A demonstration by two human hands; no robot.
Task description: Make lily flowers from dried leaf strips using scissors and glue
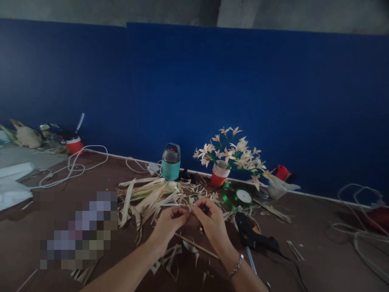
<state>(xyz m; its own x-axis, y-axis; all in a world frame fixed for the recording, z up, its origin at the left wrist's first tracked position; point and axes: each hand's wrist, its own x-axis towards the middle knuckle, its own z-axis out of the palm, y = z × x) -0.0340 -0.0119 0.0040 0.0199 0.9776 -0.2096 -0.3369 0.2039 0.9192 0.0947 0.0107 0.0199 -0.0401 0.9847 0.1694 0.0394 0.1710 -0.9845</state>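
Observation:
My left hand [170, 225] and my right hand [212, 219] meet at the middle of the brown tabletop, fingertips almost touching. Both pinch thumb against finger around something small and pale that I cannot make out. Behind them lies a heap of dry corn husks [152, 196]. Thin husk scraps [172, 257] and a slim stick [199, 246] lie under the hands. Right of my right hand is a black glue gun [258, 240]. A spool of green ribbon [244, 196] lies farther back.
Pale husk flowers [229, 154] on green stems stand in stacked red cups [219, 178] near the blue wall [243, 81]. A teal container [170, 168] stands left of them. White cables [73, 164] coil at left, others [360, 233] at right. A blurred-out patch [82, 227] covers the left front.

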